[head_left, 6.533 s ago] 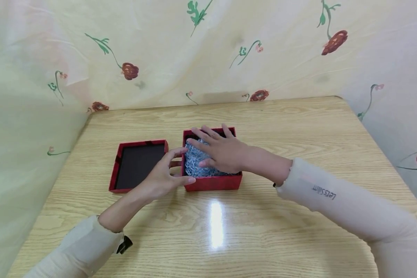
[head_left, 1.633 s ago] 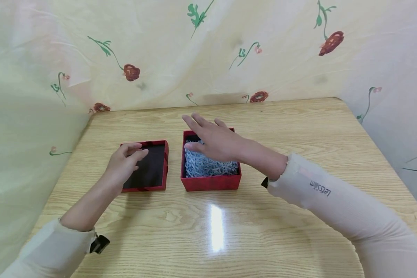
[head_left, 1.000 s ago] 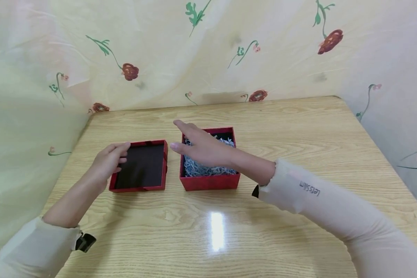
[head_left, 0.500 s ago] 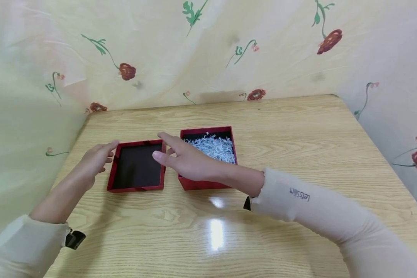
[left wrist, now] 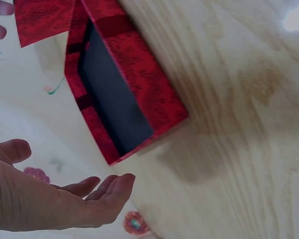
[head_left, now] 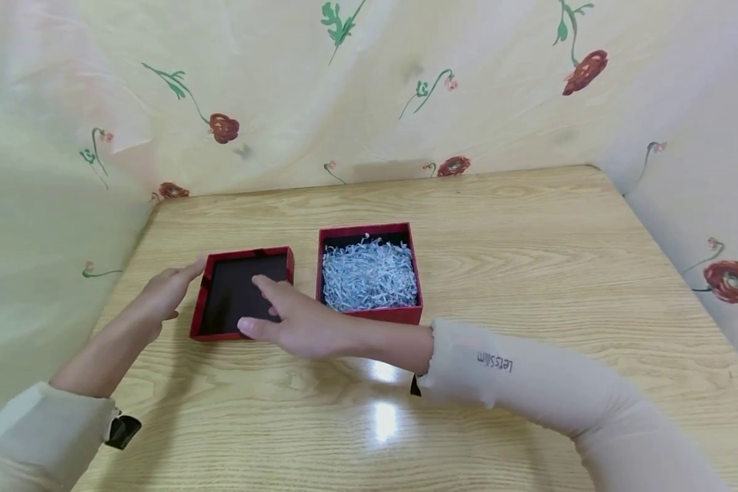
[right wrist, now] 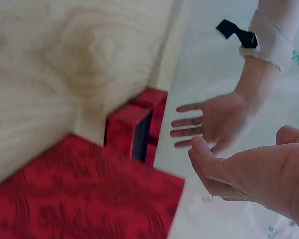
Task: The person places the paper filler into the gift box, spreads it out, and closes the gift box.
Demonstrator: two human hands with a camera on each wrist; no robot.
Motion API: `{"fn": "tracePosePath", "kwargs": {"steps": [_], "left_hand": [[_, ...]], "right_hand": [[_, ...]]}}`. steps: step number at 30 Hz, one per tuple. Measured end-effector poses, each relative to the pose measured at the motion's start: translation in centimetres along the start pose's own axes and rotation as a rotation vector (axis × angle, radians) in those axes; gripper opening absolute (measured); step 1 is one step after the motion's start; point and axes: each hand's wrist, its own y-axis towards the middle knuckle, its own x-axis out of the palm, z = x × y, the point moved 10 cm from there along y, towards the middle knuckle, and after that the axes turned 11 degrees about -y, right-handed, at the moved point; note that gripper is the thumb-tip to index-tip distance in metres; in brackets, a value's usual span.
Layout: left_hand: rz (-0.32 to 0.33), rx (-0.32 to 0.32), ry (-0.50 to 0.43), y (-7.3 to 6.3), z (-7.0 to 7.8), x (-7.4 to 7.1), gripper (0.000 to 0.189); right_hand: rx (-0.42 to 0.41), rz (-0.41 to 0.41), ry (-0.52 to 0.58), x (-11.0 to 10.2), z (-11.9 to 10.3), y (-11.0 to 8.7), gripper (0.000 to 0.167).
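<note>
A red patterned box lid (head_left: 198,311) lies upturned on the table, its black inside showing. To its right stands the red box (head_left: 400,314), filled with pale blue shredded paper (head_left: 372,277). My left hand (head_left: 160,297) is beside the lid's left edge, fingers fairly straight; in the left wrist view a gap shows between its fingertips and the lid (left wrist: 154,84). My right hand (head_left: 304,321) hovers over the lid's front right part, thumb and fingers apart, holding nothing. The right wrist view shows the left palm (right wrist: 222,119) facing the lid (right wrist: 124,127).
The wood-grain table (head_left: 529,260) extends to the right of the box and in front of both boxes. A floral curtain (head_left: 369,89) hangs along the back and sides. Pale sleeves cover both forearms, and a black strap (head_left: 123,432) sits by the left cuff.
The right hand has moved left and nearer from over the shredded paper to over the lid. The left hand has shifted left from above the lid to beside it. The boxes stay put.
</note>
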Motion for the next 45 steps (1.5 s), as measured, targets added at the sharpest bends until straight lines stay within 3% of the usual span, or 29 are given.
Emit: {"fn": "tracePosePath", "kwargs": {"steps": [5, 13, 25, 45], "left_hand": [[-0.009, -0.017, -0.003, 0.4, -1.0, 0.1, 0.097], [-0.022, -0.053, -0.026, 0.7, -1.9, 0.5, 0.091], [-0.045, -0.082, -0.029, 0.9, -2.5, 0.6, 0.093], [-0.061, -0.128, -0.03, 1.2, -3.0, 1.2, 0.092]], "right_hand": [[0.05, -0.025, -0.056, 2.0, 1.2, 0.6, 0.079], [0.184, 0.066, -0.099, 3.2, 3.4, 1.3, 0.085], [0.262, 0.231, 0.003, 2.6, 5.4, 2.5, 0.089], [0.432, 0.255, 0.178, 3.2, 7.9, 4.5, 0.089]]}}
